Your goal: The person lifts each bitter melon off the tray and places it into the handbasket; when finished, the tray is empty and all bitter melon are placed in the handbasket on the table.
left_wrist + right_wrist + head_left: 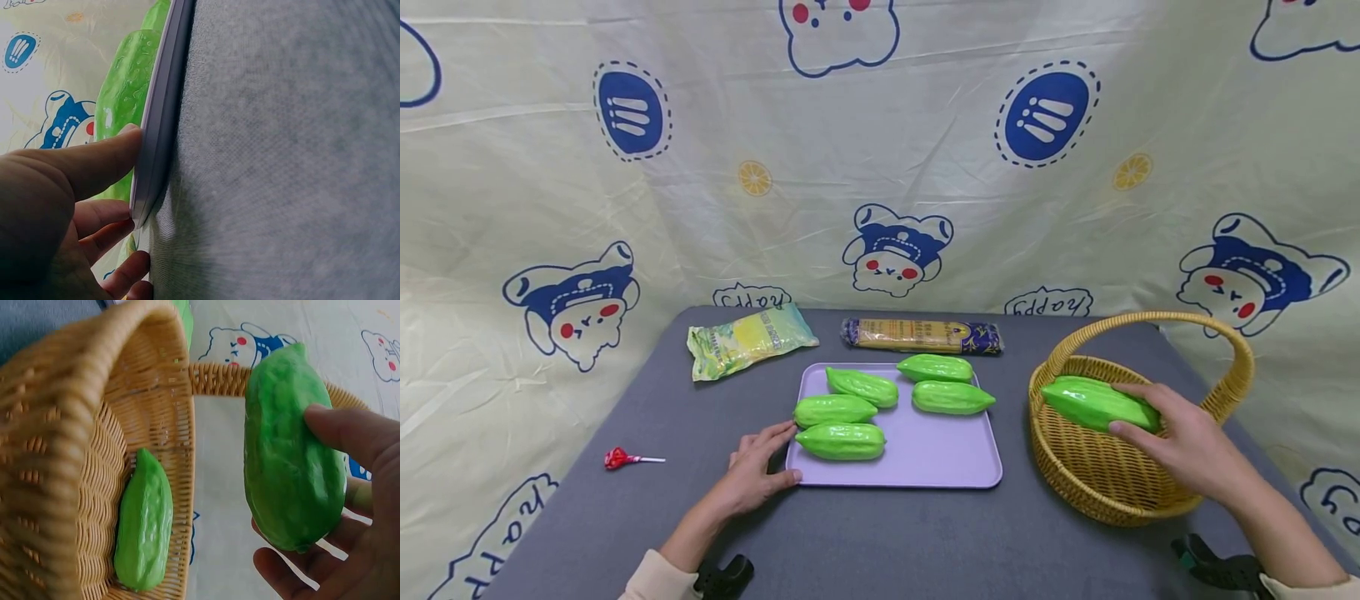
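A green bitter melon (290,450) is in my right hand (1187,433), gripped between thumb and fingers above the wicker basket (1116,479). Inside the basket lies another bitter melon (145,525), which the head view does not show. My left hand (752,471) touches the left edge of the lilac tray (932,454) near its front corner; thumb and fingertips rest against the rim. Several more bitter melons lie on the tray, among them one at the front (842,442) and one at the right (951,397).
A yellow-green packet (752,342) and a long wrapped pack (921,335) lie behind the tray. Towards the left table edge is a red lollipop (617,458). The basket's tall handle (1240,358) arches over its right side. A printed curtain hangs behind the table.
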The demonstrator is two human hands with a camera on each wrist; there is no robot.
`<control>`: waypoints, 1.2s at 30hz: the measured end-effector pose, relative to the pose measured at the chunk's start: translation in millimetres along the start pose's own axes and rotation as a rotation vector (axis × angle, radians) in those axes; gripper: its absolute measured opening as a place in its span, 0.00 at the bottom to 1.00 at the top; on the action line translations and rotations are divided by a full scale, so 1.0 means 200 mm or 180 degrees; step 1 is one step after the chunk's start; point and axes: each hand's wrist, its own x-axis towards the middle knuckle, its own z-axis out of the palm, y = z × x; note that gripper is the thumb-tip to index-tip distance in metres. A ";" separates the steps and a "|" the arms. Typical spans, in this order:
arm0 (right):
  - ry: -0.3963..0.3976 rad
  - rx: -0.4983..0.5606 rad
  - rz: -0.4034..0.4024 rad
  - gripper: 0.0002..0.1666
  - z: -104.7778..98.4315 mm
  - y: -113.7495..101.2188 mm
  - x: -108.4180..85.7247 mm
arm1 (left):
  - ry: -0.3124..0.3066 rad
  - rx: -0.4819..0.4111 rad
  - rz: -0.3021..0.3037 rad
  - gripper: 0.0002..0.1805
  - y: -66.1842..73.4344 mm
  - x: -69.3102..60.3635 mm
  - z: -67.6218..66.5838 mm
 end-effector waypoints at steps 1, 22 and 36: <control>-0.0026 -0.0001 0.0013 0.30 0.00 0.01 0.00 | -0.0002 -0.0001 -0.0002 0.36 0.00 0.00 0.00; -0.0257 -0.0268 0.0149 0.35 -0.04 0.11 0.11 | -0.0039 -0.0007 -0.0067 0.36 0.01 0.00 0.00; -0.0627 -0.0325 0.0223 0.37 0.00 0.18 0.19 | -0.0038 -0.0004 -0.0062 0.36 0.01 0.00 0.00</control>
